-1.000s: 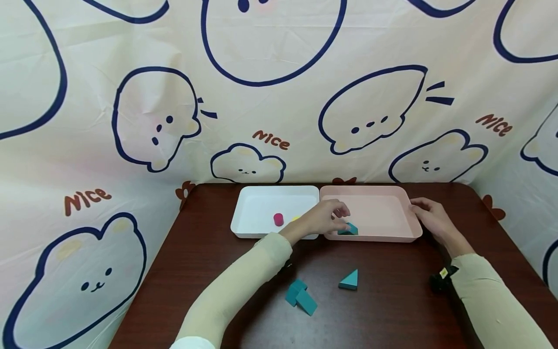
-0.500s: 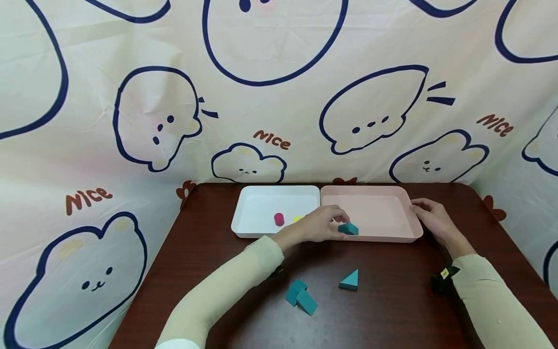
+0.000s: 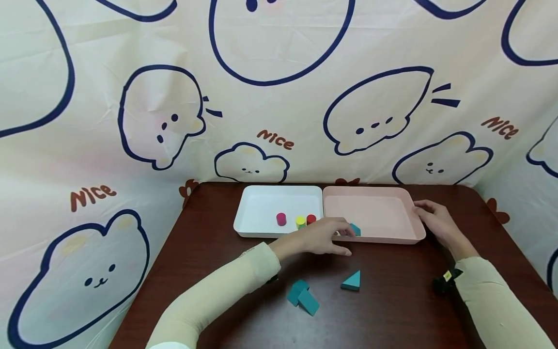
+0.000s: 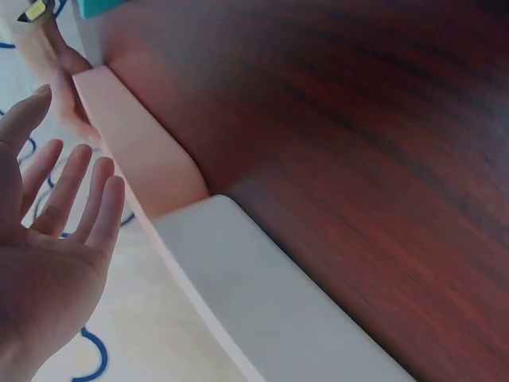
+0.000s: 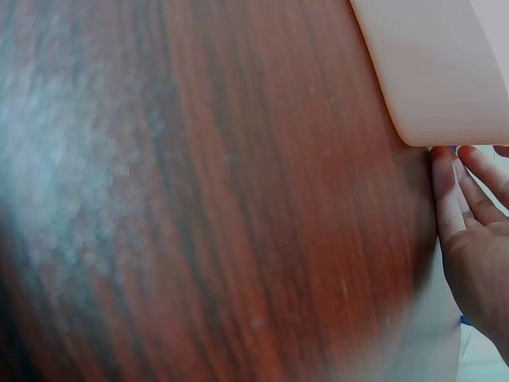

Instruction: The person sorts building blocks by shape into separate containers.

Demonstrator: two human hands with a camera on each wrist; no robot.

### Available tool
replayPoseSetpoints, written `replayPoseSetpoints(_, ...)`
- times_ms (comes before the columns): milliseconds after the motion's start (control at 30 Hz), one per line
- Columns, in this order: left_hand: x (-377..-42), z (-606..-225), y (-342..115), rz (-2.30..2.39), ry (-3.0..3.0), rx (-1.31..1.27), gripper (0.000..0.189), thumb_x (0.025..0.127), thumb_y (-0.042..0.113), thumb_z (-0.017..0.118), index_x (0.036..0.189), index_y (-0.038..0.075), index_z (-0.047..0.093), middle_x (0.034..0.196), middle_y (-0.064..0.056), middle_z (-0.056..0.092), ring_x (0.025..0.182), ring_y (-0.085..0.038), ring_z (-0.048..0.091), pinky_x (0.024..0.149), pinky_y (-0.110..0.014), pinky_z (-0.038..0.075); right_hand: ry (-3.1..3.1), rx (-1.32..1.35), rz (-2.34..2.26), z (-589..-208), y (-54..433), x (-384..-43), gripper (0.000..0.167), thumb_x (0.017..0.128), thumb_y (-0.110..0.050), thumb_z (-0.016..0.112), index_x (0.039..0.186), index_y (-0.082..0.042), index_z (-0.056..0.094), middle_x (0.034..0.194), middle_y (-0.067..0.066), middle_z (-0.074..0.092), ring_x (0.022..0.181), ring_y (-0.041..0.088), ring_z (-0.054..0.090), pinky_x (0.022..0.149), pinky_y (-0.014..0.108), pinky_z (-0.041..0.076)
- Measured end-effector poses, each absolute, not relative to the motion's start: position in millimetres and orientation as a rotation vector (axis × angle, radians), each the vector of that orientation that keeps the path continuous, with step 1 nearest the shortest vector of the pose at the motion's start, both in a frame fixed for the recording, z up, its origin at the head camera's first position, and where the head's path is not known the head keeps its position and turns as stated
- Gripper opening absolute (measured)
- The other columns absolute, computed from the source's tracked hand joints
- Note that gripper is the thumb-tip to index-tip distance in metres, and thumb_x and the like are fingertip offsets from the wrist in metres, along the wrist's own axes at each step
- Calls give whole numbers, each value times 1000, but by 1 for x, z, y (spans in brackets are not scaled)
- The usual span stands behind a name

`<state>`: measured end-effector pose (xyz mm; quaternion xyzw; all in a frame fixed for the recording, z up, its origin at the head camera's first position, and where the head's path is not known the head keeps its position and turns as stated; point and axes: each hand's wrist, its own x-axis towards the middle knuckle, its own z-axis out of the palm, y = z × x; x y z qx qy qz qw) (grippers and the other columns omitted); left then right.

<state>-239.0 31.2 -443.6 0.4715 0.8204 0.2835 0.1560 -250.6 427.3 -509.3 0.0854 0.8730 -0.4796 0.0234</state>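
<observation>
My left hand (image 3: 320, 236) is over the front left corner of the pink tray (image 3: 383, 213), with its fingers spread and the palm bare in the left wrist view. Just beyond its fingertips a teal block (image 3: 356, 229) lies inside the tray, partly hidden by the fingers. My right hand (image 3: 440, 223) rests at the pink tray's right side. Its fairly straight fingers (image 5: 444, 175) touch the outer wall there. On the table in front lie a teal triangular block (image 3: 351, 281) and a pair of teal blocks (image 3: 302, 296) that overlap in this view.
A white tray (image 3: 261, 198) stands against the pink one's left side. It holds a magenta cylinder (image 3: 281, 219), a yellow piece (image 3: 300, 221) and a red piece (image 3: 311, 219), with some teal below the yellow. A patterned cloth (image 3: 305, 111) hangs behind the dark wooden table (image 3: 392, 300).
My left hand has drawn back toward the tray's front edge, away from the teal block, which stays in the pink tray. The right hand keeps its place. The head view has shifted slightly.
</observation>
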Motion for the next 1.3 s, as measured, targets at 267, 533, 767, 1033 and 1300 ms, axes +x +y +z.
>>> replayPoseSetpoints(267, -221, -439, 39, 753, 2262, 1507, 48, 95, 33, 82, 136, 11, 68, 131, 0, 67, 119, -15, 63, 100, -19, 52, 2718, 227, -1499, -509, 429, -247, 61, 113, -40, 47, 151, 7, 47, 148, 32, 49, 101, 10, 57, 75, 14, 52)
replayPoseSetpoints(533, -209, -442, 42, 625, 2215, 1537, 50, 97, 36, 80, 140, 15, 65, 132, 8, 64, 114, -3, 59, 95, -12, 49, 2719, 224, -1513, -509, 429, -247, 61, 113, -40, 47, 151, 7, 47, 149, 31, 48, 98, 3, 56, 75, 13, 52)
replayPoseSetpoints(767, -202, -449, 42, 578, 2167, 1543, 49, 97, 36, 80, 139, 16, 65, 133, 8, 64, 114, 0, 57, 97, -9, 44, 2711, 230, -1514, -508, 428, -248, 61, 113, -40, 47, 152, 7, 47, 149, 31, 48, 100, 6, 56, 75, 14, 52)
replayPoseSetpoints(1033, -195, -452, 42, 493, 2153, 1532, 49, 98, 36, 79, 141, 18, 64, 137, 9, 61, 117, 0, 54, 102, -11, 42, 2704, 245, -1520, -509, 427, -249, 62, 112, -41, 48, 152, 7, 47, 150, 32, 47, 105, 12, 56, 75, 13, 51)
replayPoseSetpoints(1300, -192, -457, 45, 429, 2178, 1527, 46, 98, 30, 79, 141, 20, 65, 137, 10, 61, 117, -1, 54, 104, -11, 42, 2705, 242, -1522, -509, 427, -249, 61, 112, -41, 48, 151, 7, 47, 149, 31, 48, 102, 10, 56, 75, 13, 51)
